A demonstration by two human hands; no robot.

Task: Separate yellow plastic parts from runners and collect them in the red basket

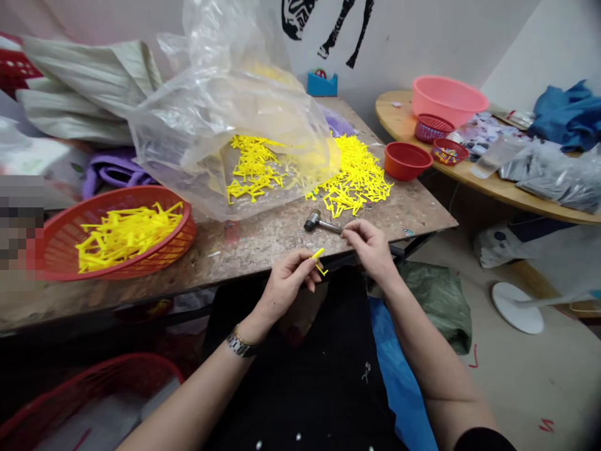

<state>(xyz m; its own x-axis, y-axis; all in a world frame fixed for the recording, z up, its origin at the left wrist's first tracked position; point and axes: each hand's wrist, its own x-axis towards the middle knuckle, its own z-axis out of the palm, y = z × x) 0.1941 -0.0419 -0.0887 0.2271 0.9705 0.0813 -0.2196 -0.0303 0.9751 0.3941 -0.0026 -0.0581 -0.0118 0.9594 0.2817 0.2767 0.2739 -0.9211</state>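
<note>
Left hand (288,279) pinching one yellow piece (318,253) between thumb and fingers, thin bent end free — piece is on the near side of the hammer (323,223). Right hand (369,247): thumb and fingertips drawn together at the hammer's handle end; can't tell if they grip it.

To do this well, I'd pinch the piece by its thick part, lightly, with the thin leg clear so it doesn't bend.

Counts: 1 hammer, 1 piece in hand. More yellow in 1 oval red basket (141,265) well left of the hammer, plus loose pieces (357,172) beyond it, some under 1 clear bag (197,119) — too tangled to count. Beyond and right of the hammer: 1 red bowl (407,169), 1 pink basin (446,103), 2 small red baskets (434,128). Straight beyond: 1 blue tape dispenser (322,84).
</note>
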